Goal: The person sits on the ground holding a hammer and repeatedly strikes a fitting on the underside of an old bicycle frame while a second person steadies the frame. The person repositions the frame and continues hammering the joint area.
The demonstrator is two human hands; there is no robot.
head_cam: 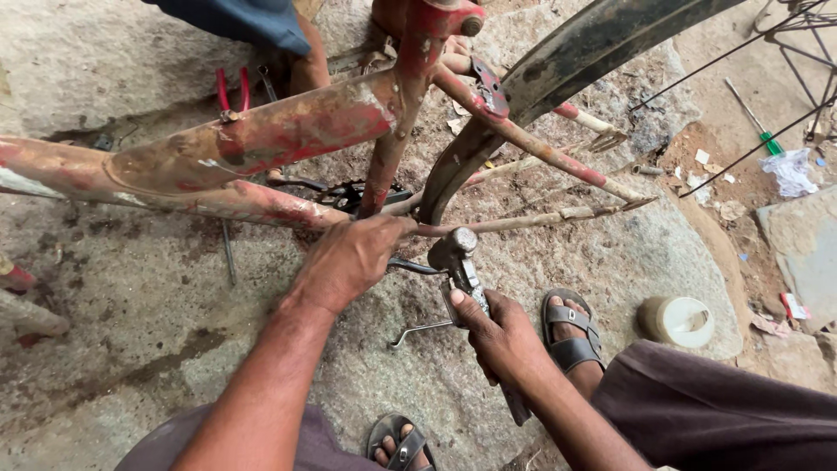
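Steel, worn and grey, makes up the hammer [460,262] we hold in our right hand [501,336], fingers closed around its handle low in the middle of the view, head up and just beside the bottom bracket of the bicycle frame [261,139]. It looks heavy at the head and stiff, so our hold on the handle below the head suits it; the metal seems smooth and could slip in a sweaty palm. Our left hand [349,260] closes over the frame's lower junction, where a thin dark crank arm [414,266] pokes out toward the hammer. The frame itself is chipped red tube, rigid and weighty, lying across the rough stone slab [131,296] from left to far right. A black mudguard [567,52] arcs up on the far right. Red-handled pliers [231,96] rest behind the frame on the far left, and a white roll of tape [678,320] sits to the near right beside our sandalled foot [568,336].
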